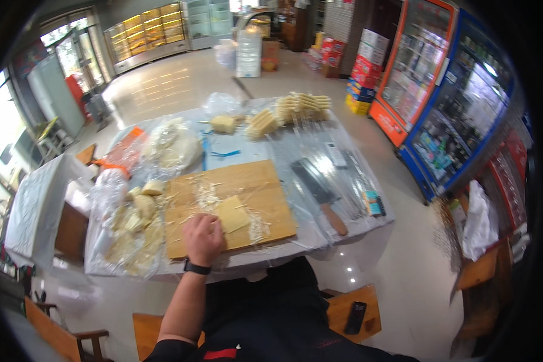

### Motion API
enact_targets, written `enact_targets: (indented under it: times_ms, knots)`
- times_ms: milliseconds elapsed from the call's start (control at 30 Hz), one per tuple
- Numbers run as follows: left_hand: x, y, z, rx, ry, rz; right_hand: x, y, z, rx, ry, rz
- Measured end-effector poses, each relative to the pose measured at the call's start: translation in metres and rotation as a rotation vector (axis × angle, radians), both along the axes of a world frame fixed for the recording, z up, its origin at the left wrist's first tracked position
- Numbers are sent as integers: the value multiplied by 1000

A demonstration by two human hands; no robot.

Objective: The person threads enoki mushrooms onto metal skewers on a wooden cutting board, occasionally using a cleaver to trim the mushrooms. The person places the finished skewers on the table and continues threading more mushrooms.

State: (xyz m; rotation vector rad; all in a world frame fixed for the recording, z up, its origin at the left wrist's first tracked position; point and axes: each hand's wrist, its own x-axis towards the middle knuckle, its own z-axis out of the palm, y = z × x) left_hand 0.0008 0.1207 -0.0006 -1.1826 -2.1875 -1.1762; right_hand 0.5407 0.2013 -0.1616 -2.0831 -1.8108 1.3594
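My left hand [203, 237], with a dark band on its wrist, rests on a wooden cutting board [262, 181]. Its curled fingers are at the left edge of a flat, pale yellow, roughly square sheet of food [233, 214]; whether they grip it is unclear. Pale thin shreds [258, 226] lie on both sides of the sheet. My right hand is out of view. Right of the board lies a cleaver [314, 181], its wooden handle towards me. Left of the board, pale food pieces [145, 206] lie on clear plastic.
Skewered pale food [303, 107] is stacked at the table's back. A bagged pale mass [172, 142] sits at the back left. Thin sticks [350, 192] and a small box [373, 202] lie at the right. A phone [355, 317] rests on a wooden seat [372, 307]. Glass-door fridges [461, 104] stand right.
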Motion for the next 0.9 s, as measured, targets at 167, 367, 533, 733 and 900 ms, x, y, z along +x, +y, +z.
enact_targets:
  times_ms: [167,367,533,733,900]
  knots:
    - [1,-2,-2,2,38,4,21,6,2,2,-34,56]
    - [2,-1,-3,24,33,5,46,18,-1,-126,-147,174]
    - [1,-6,2,-63,15,-44,42,17,-5,-550,-459,488]
    - [-4,-5,-4,-219,68,-256,-76,74,88,-864,-641,647]
    - [-7,-4,-9,-195,-26,-257,-222,96,195,-64,517,760]
